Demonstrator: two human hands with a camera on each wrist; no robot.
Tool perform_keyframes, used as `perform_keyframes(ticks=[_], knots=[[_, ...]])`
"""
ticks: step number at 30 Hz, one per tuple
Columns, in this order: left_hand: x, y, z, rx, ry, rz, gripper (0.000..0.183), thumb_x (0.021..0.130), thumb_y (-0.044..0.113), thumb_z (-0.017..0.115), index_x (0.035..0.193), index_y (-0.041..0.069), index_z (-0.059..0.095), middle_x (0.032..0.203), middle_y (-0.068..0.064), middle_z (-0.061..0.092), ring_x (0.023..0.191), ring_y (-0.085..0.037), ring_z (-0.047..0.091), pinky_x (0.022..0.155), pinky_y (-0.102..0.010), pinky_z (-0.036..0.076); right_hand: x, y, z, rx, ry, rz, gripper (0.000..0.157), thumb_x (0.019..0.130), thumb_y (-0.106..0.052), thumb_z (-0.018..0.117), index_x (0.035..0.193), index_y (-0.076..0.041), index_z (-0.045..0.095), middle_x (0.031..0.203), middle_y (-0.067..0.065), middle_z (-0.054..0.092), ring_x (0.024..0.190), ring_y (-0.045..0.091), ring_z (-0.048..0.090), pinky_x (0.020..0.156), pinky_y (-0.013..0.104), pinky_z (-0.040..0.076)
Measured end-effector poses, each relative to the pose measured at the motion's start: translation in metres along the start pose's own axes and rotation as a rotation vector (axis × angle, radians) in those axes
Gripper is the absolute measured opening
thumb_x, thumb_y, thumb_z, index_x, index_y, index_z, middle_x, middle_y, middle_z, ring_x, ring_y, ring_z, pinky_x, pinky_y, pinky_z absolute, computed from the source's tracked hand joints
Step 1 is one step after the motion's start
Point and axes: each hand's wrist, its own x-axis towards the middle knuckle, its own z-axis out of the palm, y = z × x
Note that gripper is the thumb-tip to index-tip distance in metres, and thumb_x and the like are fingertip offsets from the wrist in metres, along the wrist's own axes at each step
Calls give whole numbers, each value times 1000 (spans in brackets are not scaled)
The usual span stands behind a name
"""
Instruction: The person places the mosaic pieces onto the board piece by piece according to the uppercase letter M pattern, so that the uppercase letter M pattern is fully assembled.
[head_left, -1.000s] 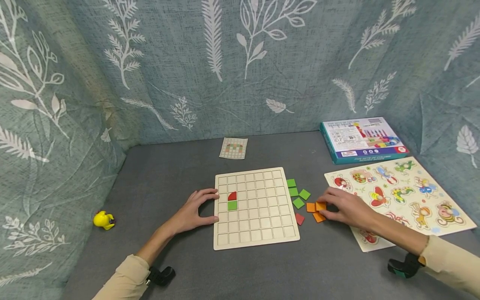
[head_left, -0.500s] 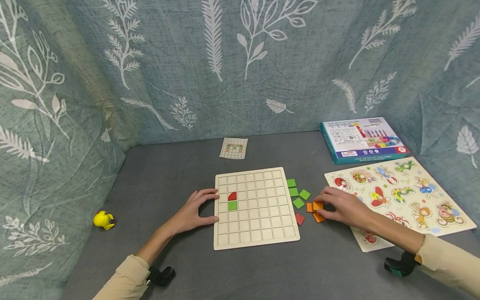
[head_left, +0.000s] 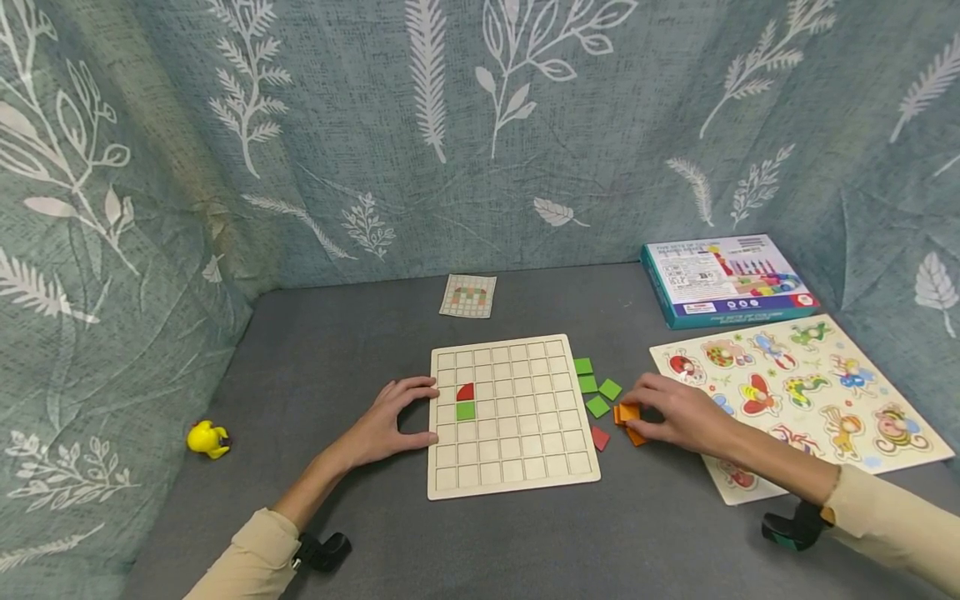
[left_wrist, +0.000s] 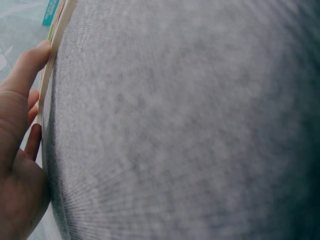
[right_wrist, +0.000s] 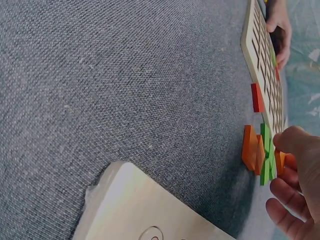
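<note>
My right hand (head_left: 678, 417) pinches an orange square tile (head_left: 628, 412) between thumb and fingertips, just over two other orange tiles (head_left: 636, 437) on the table that it partly hides. In the right wrist view the held tile (right_wrist: 280, 160) shows beyond the thumb. My left hand (head_left: 384, 427) touches the left edge of a wooden grid board (head_left: 517, 427), thumb and fingers spread apart. On the board, a red quarter-round piece (head_left: 465, 392) sits directly above a green square (head_left: 466, 410). Several loose green tiles (head_left: 597, 407) and a red tile (head_left: 600, 438) lie along the board's right side.
A small pattern card (head_left: 468, 297) lies behind the board. At the right are an animal puzzle board (head_left: 813, 408), partly under my right forearm, and a flat teal box (head_left: 731, 279) behind it. A yellow toy (head_left: 208, 439) stands far left. Patterned fabric (head_left: 450, 167) hangs behind.
My right hand has shifted slightly left with the orange tile, which now covers more of the left orange tile on the table. The left hand and board stay where they were.
</note>
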Motion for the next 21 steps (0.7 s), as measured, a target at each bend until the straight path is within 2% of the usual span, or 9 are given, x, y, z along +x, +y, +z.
perform_keyframes(ticks=[7,21], knots=[[0,1,0,-3,1,-9,62,79,34,80,133,16,56,145,-8,46,133,-32,37,105,-60,31,4,-1,1,5,-31,17,23,81,-20,77,103,-16,72,94,-8,61,81,3,52,69,22,49],[0,0,0,-2,0,10,62,79,34,79,134,17,56,146,-8,45,135,-33,37,106,-60,31,11,-6,4,8,-34,1,26,81,-22,78,104,-13,72,95,-6,61,81,4,52,68,22,49]])
